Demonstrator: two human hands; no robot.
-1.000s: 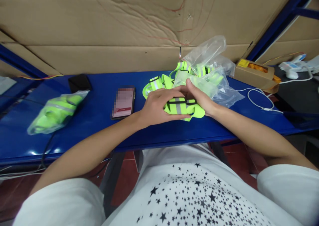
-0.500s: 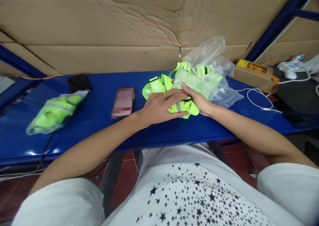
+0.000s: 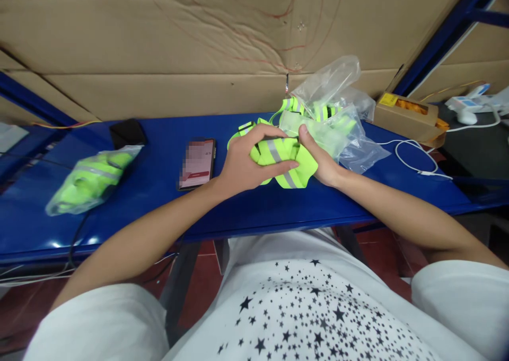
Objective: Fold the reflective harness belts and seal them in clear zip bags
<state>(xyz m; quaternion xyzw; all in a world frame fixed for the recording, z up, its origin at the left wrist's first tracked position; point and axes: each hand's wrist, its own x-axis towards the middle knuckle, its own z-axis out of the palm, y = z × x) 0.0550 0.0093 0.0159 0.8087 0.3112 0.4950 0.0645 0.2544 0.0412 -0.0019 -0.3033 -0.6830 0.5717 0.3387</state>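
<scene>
Between my two hands is a bundle of neon-yellow reflective strap (image 3: 286,151) with silver stripes, folded over itself, a loose end hanging toward me. My left hand (image 3: 242,162) grips it from the left, thumb below and fingers over the top. My right hand (image 3: 322,157) closes on its right side, thumb up along the edge; its other fingers are hidden behind the strap. Just behind lie more neon-yellow straps (image 3: 293,105) with black buckles, partly under a clear plastic bag (image 3: 350,138).
On the blue table (image 3: 159,207) lie a phone (image 3: 198,162), a black flat item (image 3: 127,133) and a bagged neon-yellow bundle (image 3: 89,181) at left. A cardboard box (image 3: 409,120) with orange contents and a white cable (image 3: 417,165) are at right. A cardboard wall (image 3: 178,93) rises behind.
My left fingers have lifted from over the strap bundle to its upper edge, so more of it shows. The bundle has tilted up, and my right thumb has shifted along it.
</scene>
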